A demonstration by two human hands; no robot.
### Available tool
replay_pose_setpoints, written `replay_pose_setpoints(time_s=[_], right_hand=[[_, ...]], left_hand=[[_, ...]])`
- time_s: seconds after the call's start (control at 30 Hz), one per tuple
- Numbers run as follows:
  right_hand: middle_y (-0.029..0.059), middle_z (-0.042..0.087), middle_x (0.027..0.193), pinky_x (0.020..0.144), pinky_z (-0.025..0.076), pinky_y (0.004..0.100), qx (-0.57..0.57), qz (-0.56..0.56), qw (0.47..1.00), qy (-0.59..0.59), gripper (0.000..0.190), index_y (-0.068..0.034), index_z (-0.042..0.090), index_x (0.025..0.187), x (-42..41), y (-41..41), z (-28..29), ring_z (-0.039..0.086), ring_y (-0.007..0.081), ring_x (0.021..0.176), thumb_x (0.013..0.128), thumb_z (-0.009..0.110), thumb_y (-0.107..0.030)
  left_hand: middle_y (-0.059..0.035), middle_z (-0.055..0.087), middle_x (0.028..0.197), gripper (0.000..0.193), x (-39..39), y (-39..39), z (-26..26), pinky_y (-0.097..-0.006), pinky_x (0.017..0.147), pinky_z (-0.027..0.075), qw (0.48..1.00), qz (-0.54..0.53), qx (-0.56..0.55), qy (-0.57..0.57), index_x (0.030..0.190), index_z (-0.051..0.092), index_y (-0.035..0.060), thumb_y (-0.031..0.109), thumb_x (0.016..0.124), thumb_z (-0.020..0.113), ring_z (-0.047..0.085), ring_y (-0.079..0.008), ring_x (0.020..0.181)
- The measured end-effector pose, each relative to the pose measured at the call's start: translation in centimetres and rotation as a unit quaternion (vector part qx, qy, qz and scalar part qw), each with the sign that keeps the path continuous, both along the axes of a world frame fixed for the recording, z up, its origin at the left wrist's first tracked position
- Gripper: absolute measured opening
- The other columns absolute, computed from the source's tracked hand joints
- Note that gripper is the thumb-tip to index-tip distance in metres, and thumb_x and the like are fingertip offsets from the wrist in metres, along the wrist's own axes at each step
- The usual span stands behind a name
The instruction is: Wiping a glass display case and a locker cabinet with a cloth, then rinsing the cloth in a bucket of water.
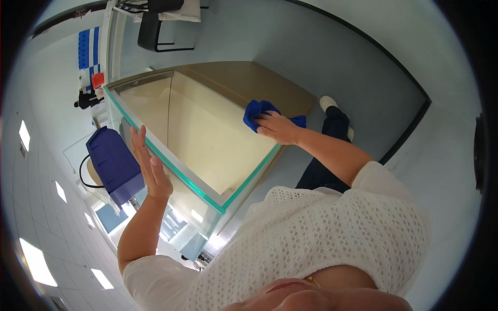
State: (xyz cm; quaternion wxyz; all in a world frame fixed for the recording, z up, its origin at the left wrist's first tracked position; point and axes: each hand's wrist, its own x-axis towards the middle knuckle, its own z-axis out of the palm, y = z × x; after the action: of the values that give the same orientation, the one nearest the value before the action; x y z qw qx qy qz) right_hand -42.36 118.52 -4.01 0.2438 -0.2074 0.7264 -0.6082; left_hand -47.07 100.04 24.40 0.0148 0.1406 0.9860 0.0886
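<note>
A case [221,136] with cream inner panels, a glass top and greenish glass edges stands before me, with a brown panel [249,83] on its far side. On its right part lies my right hand [278,126], closed around a crumpled blue cloth [255,114]; part of the cloth hangs out beyond the wrist. My left hand [151,167] is raised at the left glass edge, its fingers extended and thumb apart, with nothing in it. Whether it touches the glass I cannot tell.
Left of my left hand is a purple container-like object [116,163] beside a black curved handle [87,171]. A black chair [149,33] stands at the top, on grey floor. My legs and pale shoes [328,103] are beside the case. Far off is a person in dark clothing [87,99].
</note>
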Motion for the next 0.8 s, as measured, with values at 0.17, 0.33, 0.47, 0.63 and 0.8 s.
replay_pose_setpoints(time_s=[0.17, 0.33, 0.47, 0.63, 0.8], right_hand=[[0.0107, 0.051, 0.117, 0.095, 0.030, 0.0448, -0.079, -0.002, 0.994, 0.075, 0.035, -0.010, 0.055, 0.111, 1.6, 1.2, 0.6, 0.039, 0.0350, 0.111, 0.088, 0.039, -0.030], [0.0151, 0.052, 0.110, 0.096, 0.027, 0.0474, -0.201, -0.030, 0.972, 0.115, 0.032, -0.007, 0.059, 0.101, 3.2, 2.3, 3.6, 0.039, 0.0381, 0.109, 0.084, 0.041, -0.027], [0.0152, 0.050, 0.115, 0.093, 0.026, 0.0510, -0.247, 0.006, 0.955, 0.164, 0.030, -0.010, 0.062, 0.094, 3.2, 2.4, 5.7, 0.036, 0.0406, 0.113, 0.082, 0.045, -0.031], [0.0159, 0.043, 0.125, 0.094, 0.025, 0.0521, -0.249, 0.070, 0.953, 0.159, 0.039, -0.014, 0.058, 0.109, 2.1, 2.5, 6.7, 0.032, 0.0415, 0.119, 0.080, 0.049, -0.039], [0.0167, 0.038, 0.131, 0.099, 0.020, 0.0526, -0.214, 0.122, 0.954, 0.168, 0.048, -0.013, 0.051, 0.119, 0.7, 2.6, 7.1, 0.027, 0.0404, 0.125, 0.083, 0.042, -0.043]], left_hand=[[-0.0246, 0.020, 0.140, 0.067, 0.1, -0.2, 0.3, -0.0454, 0.105, 0.011, 1.000, -0.002, -0.008, 0.000, 0.132, 0.031, -0.0002, 0.050, 0.090, 0.019, 0.016, -0.0367, 0.132], [-0.0251, 0.018, 0.141, 0.071, 0.0, 0.1, 0.4, -0.0460, 0.106, 0.009, 1.000, -0.019, -0.016, -0.012, 0.131, 0.031, -0.0027, 0.053, 0.089, 0.018, 0.014, -0.0385, 0.132], [-0.0268, 0.013, 0.141, 0.075, 0.2, 0.1, 0.1, -0.0461, 0.105, 0.008, 0.999, 0.021, -0.016, -0.028, 0.133, 0.029, -0.0005, 0.057, 0.087, 0.018, 0.011, -0.0386, 0.133], [-0.0266, 0.013, 0.142, 0.075, 0.4, -0.3, 0.1, -0.0470, 0.105, 0.008, 0.999, 0.034, 0.007, -0.031, 0.133, 0.029, 0.0001, 0.059, 0.086, 0.018, 0.010, -0.0387, 0.133], [-0.0266, 0.013, 0.142, 0.076, 0.3, -0.1, 0.1, -0.0475, 0.105, 0.009, 0.999, 0.036, 0.027, -0.022, 0.134, 0.028, 0.0015, 0.060, 0.086, 0.018, 0.011, -0.0390, 0.133]])
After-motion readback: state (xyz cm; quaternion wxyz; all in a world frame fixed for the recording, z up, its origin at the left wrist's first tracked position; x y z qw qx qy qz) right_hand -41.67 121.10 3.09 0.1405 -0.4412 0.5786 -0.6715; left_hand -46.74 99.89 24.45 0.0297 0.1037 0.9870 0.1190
